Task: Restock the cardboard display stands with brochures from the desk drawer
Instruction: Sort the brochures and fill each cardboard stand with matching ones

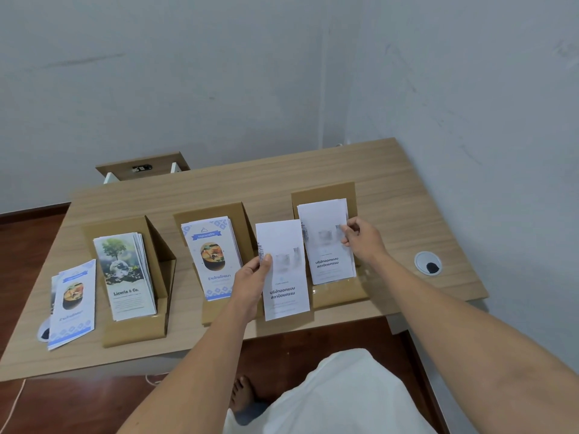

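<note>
Three cardboard display stands sit in a row on the wooden desk [407, 195]. The left stand [156, 264] holds tree-picture brochures [123, 274]. The middle stand [219, 211] holds blue-and-white food brochures [210, 255]. The right stand [326, 191] holds white brochures [326, 245]. My left hand [250, 283] grips a white brochure [283, 270] by its left edge, in front of the gap between the middle and right stands. My right hand [363, 238] pinches the right edge of the white stack in the right stand.
Loose food brochures [73, 302] lie flat at the desk's left end, partly over a cable grommet [44, 333]. Another grommet [428, 263] sits at the right. A low wooden unit [142, 166] stands behind the desk. Walls close off the back and right.
</note>
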A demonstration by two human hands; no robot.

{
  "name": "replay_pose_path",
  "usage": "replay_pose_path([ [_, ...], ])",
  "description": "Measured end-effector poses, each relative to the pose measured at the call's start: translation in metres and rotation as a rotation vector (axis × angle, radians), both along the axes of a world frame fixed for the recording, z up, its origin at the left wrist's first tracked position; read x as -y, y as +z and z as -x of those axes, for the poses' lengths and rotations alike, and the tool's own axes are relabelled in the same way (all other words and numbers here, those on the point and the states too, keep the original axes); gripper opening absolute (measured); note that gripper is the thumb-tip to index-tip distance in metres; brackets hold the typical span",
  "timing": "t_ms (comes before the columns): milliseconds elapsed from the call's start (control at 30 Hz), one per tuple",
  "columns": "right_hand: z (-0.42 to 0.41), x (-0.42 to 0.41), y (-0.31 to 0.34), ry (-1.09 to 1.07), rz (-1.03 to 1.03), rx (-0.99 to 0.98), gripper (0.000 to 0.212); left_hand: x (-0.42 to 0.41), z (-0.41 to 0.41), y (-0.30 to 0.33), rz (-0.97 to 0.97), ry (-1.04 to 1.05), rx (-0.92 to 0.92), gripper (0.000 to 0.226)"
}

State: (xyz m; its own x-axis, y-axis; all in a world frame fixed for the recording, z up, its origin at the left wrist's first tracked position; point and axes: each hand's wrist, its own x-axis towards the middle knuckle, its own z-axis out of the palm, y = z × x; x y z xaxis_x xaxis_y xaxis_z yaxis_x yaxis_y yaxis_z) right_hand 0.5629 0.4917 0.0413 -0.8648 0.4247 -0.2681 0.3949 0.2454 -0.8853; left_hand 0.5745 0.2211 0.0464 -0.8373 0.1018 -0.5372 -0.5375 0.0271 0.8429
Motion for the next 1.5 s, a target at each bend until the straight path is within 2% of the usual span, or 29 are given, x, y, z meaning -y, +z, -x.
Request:
replay_pose_path([
  [200, 0.0, 0.002, -0.001, -0.014, -0.062, 0.023, 0.011, 0.003, -0.001, 0.003, -0.003, 0.004, -0.001, 0.024],
  [367, -0.005, 0.004, -0.005, -0.038, -0.112, 0.058, 0.003, 0.001, 0.002, 0.007, -0.004, -0.008, -0.008, 0.023],
  [467, -0.009, 0.008, -0.008, -0.074, -0.122, 0.1, 0.013, 0.0, 0.003, 0.008, -0.006, -0.007, -0.006, 0.024],
  [600, -0.021, 0.023, -0.003, -0.228, -0.122, 0.133, 0.026, -0.001, 0.003, 0.01, -0.021, -0.012, -0.015, 0.025],
  [767, -0.037, 0.051, 0.002, -0.314, -0.096, 0.152, 0.015, -0.003, 0.003, 0.015, -0.055, -0.006, -0.039, 0.027],
  [833, -0.041, 0.058, 0.002, -0.275, -0.084, 0.14, 0.013, -0.002, 0.005, 0.018, -0.061, 0.004, -0.046, 0.023],
  [900, -0.041, 0.063, 0.001, -0.189, -0.071, 0.148, 0.026, 0.0, 0.006, 0.02, -0.065, 0.007, -0.057, 0.025],
  [1067, -0.038, 0.082, 0.012, 0.084, 0.238, 0.183, 0.05, 0.007, 0.005, 0.028, -0.085, 0.062, -0.072, 0.03],
  [1167, -0.032, 0.099, 0.019, 0.219, 0.282, 0.171, 0.061, 0.018, 0.004, 0.035, -0.12, 0.088, -0.065, 0.028],
  [1267, -0.025, 0.115, 0.024, 0.287, 0.294, 0.151, 0.057, 0.03, 0.003, 0.042, -0.184, 0.113, -0.032, 0.023],
  [1400, -0.021, 0.145, 0.028, 0.364, 0.382, 0.105, 0.033, 0.055, -0.001, 0.046, -0.288, 0.175, 0.025, 0.024],
  [1500, -0.016, 0.173, 0.031, 0.422, 0.393, 0.107, 0.027, 0.082, -0.007, 0.047, -0.358, 0.218, 0.043, 0.027],
])
